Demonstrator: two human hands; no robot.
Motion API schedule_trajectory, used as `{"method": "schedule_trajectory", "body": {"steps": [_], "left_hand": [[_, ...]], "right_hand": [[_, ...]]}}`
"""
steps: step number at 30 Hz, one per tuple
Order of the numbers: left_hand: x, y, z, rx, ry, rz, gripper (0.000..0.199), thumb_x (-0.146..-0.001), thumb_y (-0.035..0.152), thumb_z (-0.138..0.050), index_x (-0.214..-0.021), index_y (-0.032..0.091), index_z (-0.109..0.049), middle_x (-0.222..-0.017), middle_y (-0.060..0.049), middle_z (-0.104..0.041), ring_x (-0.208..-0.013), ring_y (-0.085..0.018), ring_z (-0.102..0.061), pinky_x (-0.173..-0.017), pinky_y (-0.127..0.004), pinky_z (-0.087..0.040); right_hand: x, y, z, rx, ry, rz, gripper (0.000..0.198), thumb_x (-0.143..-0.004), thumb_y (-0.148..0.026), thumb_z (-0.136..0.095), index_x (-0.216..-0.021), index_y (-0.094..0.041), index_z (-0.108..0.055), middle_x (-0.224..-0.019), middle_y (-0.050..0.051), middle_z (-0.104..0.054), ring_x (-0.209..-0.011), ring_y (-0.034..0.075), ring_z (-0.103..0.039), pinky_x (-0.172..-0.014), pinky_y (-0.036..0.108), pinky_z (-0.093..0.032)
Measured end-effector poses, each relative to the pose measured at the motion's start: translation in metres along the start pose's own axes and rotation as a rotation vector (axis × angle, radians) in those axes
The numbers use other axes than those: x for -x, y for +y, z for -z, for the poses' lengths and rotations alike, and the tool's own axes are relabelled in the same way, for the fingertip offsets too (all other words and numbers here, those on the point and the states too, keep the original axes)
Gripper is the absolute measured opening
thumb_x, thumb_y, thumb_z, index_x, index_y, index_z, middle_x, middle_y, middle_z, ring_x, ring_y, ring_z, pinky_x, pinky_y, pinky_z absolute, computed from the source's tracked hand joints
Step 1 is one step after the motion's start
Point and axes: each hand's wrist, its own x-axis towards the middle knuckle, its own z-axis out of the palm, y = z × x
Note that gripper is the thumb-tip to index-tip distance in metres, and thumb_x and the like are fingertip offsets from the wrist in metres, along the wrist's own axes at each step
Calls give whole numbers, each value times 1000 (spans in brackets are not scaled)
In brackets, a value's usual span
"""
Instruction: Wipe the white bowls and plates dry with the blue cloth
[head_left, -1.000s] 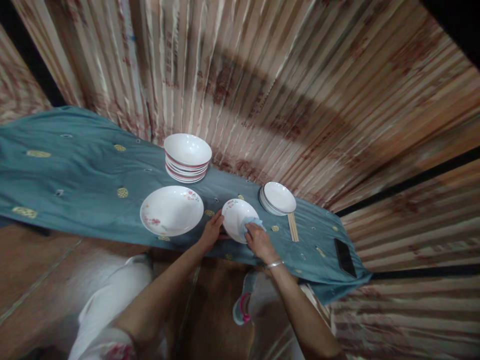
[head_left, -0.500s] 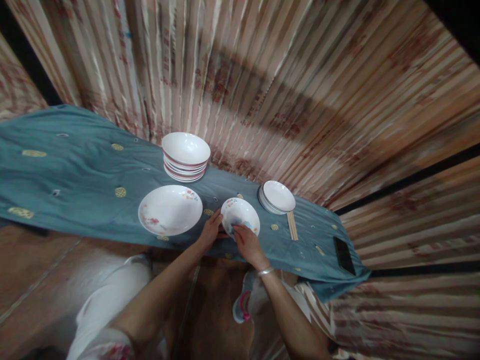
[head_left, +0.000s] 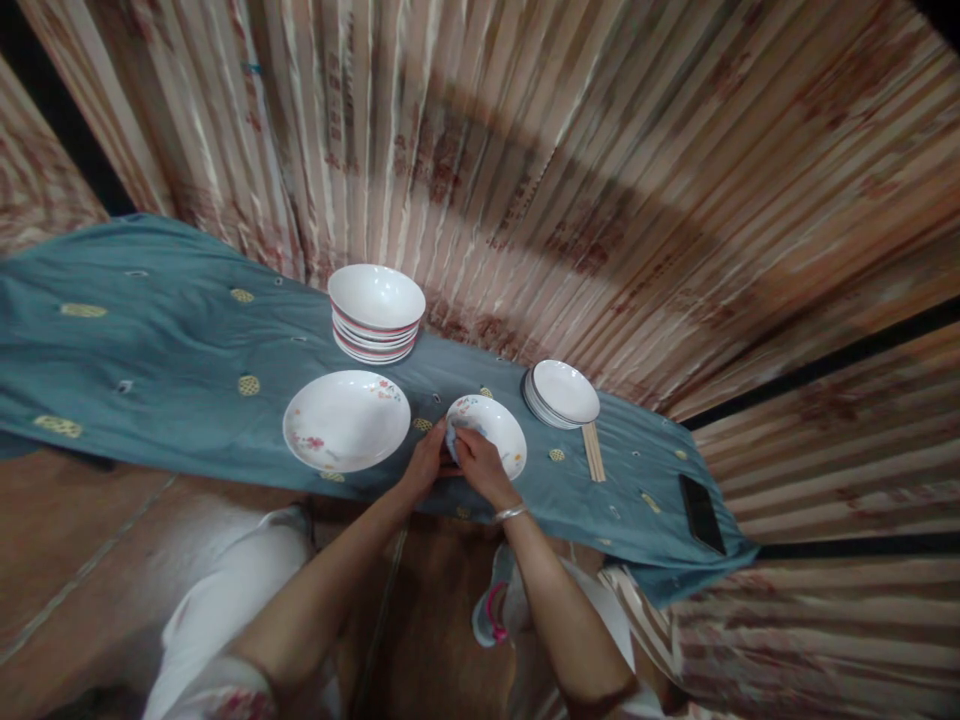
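A small white dish with a floral pattern is just above the front of the table, directly before me. My left hand grips its left rim, fingers partly hidden under it. Inside the dish, my right hand is closed on a bluish cloth pressed against the left inner side. The cloth is mostly covered by the fingers. Left of my hands lies a larger white oval-looking plate with flowers near its rim.
Behind the large plate stands a stack of white bowls with red rims. To the right are stacked small white dishes, wooden chopsticks and a black phone. A teal cloth covers the table; a curtain hangs behind.
My right hand has moved left and up inside the small dish, taking the bluish cloth from the lower middle to the left rim. My left hand still holds the dish.
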Motion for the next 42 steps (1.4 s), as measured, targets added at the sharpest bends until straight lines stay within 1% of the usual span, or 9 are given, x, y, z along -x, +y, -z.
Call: {"method": "schedule_trajectory", "body": {"steps": [6,15,20,24,27,30,33,36,42], "left_hand": [[-4,-4,3,28,4,-24,45,-99,42,-44,-132,16,-60,-94,-9,-75,-77,-20,-70,-62,-30,-58],[-5,-6,5,-16,44,-87,58,-88,59,-57,-120,11,-67,-86,-8,-72,-69,-17,-64,-51,-23,-50],[-1,-1,1,-54,15,-56,50,-90,39,-60,-135,19,-60,-78,-2,-71,-59,-13,-61,-49,-21,-50],[3,2,-2,-96,-12,-39,57,-87,27,-61,-143,20,-52,-80,-2,-72,-62,-16,-66,-54,-26,-56],[1,2,-3,-164,-32,-94,61,-86,28,-62,-145,20,-51,-96,-6,-75,-77,-22,-70,-58,-31,-59],[-7,3,0,-299,-3,-223,51,-82,27,-64,-133,19,-63,-110,-8,-74,-95,-26,-69,-68,-33,-60],[-16,5,7,-477,31,-384,37,-79,27,-67,-114,19,-73,-108,-8,-73,-104,-29,-67,-86,-37,-58],[-22,6,15,-616,69,-439,31,-76,29,-68,-105,20,-75,-104,-9,-74,-108,-31,-66,-98,-43,-53],[-26,-1,31,-910,141,-538,52,-82,34,-61,-129,13,-62,-130,-18,-65,-128,-35,-56,-112,-50,-40]], "right_hand": [[-5,-6,-5,-78,45,0,28,-91,-23,-54,-112,-24,-73,-115,6,-74,-110,23,-67,-101,37,-51],[25,-22,0,10,62,0,36,-85,-14,-58,-118,-21,-71,-121,9,-72,-112,25,-67,-103,40,-50],[48,-19,15,98,10,-4,36,-87,-13,-55,-118,-22,-71,-123,9,-72,-115,27,-65,-105,47,-47],[74,-12,30,76,26,68,37,-88,-14,-52,-119,-22,-71,-124,11,-71,-117,26,-63,-110,48,-44],[92,-3,40,-27,107,28,35,-89,-19,-54,-120,-23,-71,-123,10,-72,-118,25,-64,-108,45,-46],[103,11,50,-175,219,-88,33,-86,-28,-59,-115,-23,-74,-120,10,-73,-115,26,-66,-105,45,-49],[103,26,60,-367,338,-230,32,-79,-38,-69,-105,-21,-78,-110,8,-77,-104,27,-69,-100,44,-51],[94,36,66,-628,395,-359,38,-72,-45,-76,-101,-20,-78,-96,4,-79,-88,23,-70,-88,39,-55],[77,48,70,-1079,466,-482,36,-59,-45,-86,-86,-23,-76,-79,0,-77,-69,17,-68,-66,29,-55]]}}
